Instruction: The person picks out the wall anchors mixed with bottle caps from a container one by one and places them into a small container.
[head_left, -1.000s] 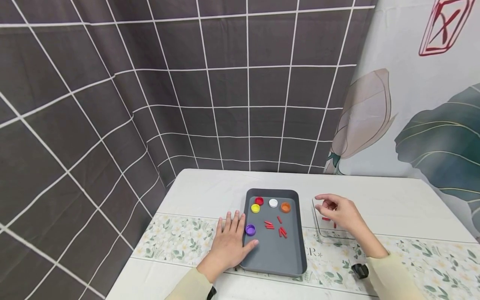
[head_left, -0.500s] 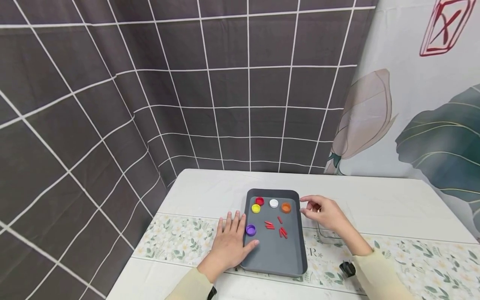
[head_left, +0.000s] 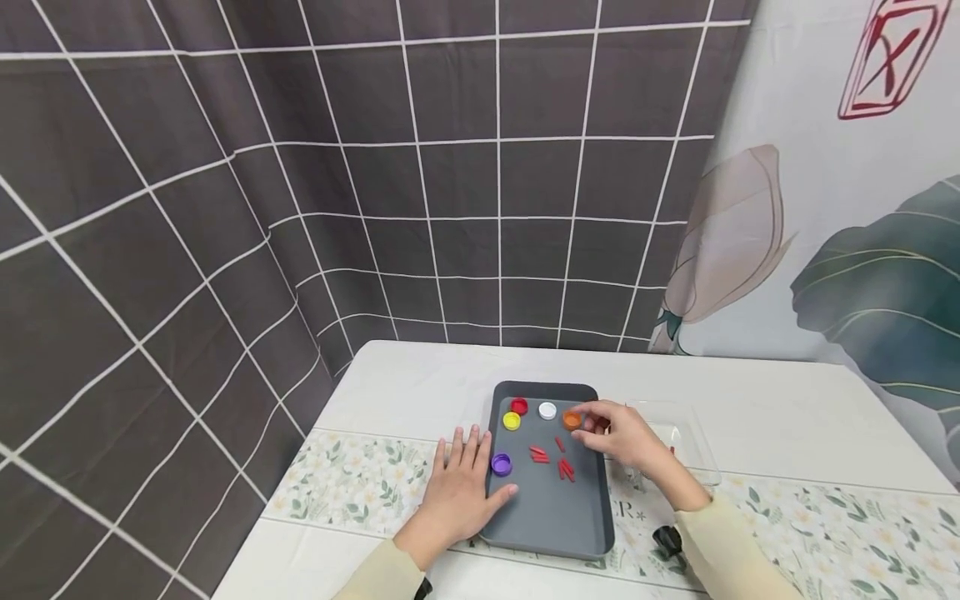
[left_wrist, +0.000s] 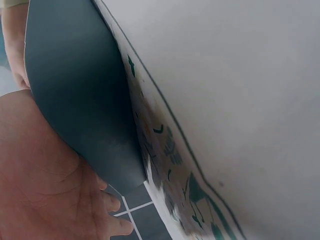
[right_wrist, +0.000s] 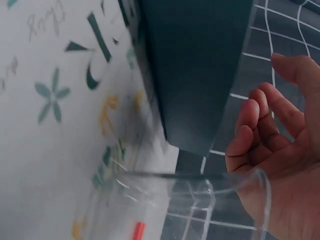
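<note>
In the head view my left hand [head_left: 454, 493] lies flat with straight fingers along the left side of a grey tray [head_left: 543, 521], its thumb over the rim. My right hand [head_left: 626, 435] hovers above the tray's right rim. Its thumb and index finger are spread beside an orange cap [head_left: 572, 420], and nothing shows between them; the other fingers are curled in. Red [head_left: 519, 406], yellow [head_left: 512, 421], white [head_left: 547, 411] and purple [head_left: 501, 465] caps sit along the tray's far end and left side. Several short red sticks [head_left: 566, 470] lie mid-tray.
Right of the tray stands a clear plastic box [head_left: 705, 446], partly hidden by the right hand and forearm. A red stick [right_wrist: 138, 231] shows through it in the right wrist view. A floral strip [head_left: 348, 479] crosses the white table; a dark gridded curtain [head_left: 450, 183] hangs behind.
My right hand has moved left from above the clear box to the orange cap at the tray's right side. The left hand stays in place, and the caps and sticks look unmoved.
</note>
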